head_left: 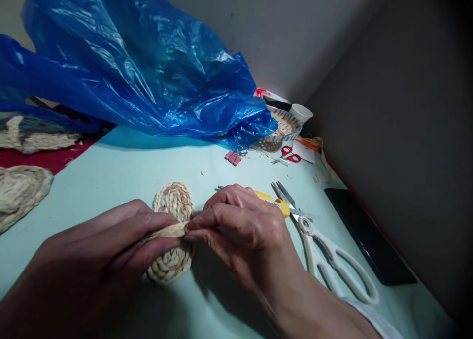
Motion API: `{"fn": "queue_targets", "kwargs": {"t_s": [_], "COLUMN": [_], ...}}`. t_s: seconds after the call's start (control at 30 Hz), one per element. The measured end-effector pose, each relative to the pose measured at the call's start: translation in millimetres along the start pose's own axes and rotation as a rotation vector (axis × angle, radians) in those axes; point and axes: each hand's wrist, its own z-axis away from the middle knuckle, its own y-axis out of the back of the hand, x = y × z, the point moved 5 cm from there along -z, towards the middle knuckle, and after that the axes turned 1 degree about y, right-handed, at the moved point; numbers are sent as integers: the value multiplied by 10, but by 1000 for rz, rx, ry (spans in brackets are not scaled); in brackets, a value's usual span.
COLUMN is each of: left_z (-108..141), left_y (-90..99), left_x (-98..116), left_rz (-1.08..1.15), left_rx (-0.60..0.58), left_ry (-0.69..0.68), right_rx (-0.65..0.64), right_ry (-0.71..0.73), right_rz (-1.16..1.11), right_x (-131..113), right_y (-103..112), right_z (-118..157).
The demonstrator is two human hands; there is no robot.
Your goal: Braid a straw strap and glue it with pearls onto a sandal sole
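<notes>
Left hand point(121, 235) pinches a pale braided strand point(166, 232) between thumb and fingers; right hand point(251, 225) has its grip closed on the strand's right end. Strand crosses in front of coiled braidwork point(173, 201), visible above and below, over pale green worktop point(121, 171). White-handled scissors point(313, 233) to the right; blue plastic bag point(166, 68) behind.

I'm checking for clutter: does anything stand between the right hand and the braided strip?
Nothing visible does: the right hand pinches the braided strip directly, and the left hand holds it too. White-handled scissors and a yellow tool lie on the right hand's outer side, not between.
</notes>
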Motion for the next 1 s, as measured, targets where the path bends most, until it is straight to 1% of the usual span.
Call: {"fn": "queue_targets", "kwargs": {"t_s": [0.13,0.33,0.43,0.53,0.63,0.77,0.87,0.93,1.0], "left_z": [-1,-28,-42,-45,-40,-39,-35,-31,-28], "left_y": [10,11,5,14,13,-6,11,24,23], "left_x": [-24,-21,-14,14,35,15,-8,-20,-30], "left_rz": [-4,43,58,20,17,82,51,26,29], "left_rx": [-10,-42,-16,53,65,9,37,57,44], "left_ry": [1,8,10,-42,-81,-49,-21,-11,-2], "right_rx": [40,60,81,120,124,111,94,106,98], "right_ry": [55,204,234,237,235,201,161,137,120], "right_rz": [64,277,294,285,305,281,213,173,160], "right_x": [-12,-128,-167,-176,-165,-131,-104,-95,-94], "right_y": [-10,-50,-72,-81,-89,-28,61,116,122], "right_z": [-1,14,25,26,26,43,48,41,29]}}
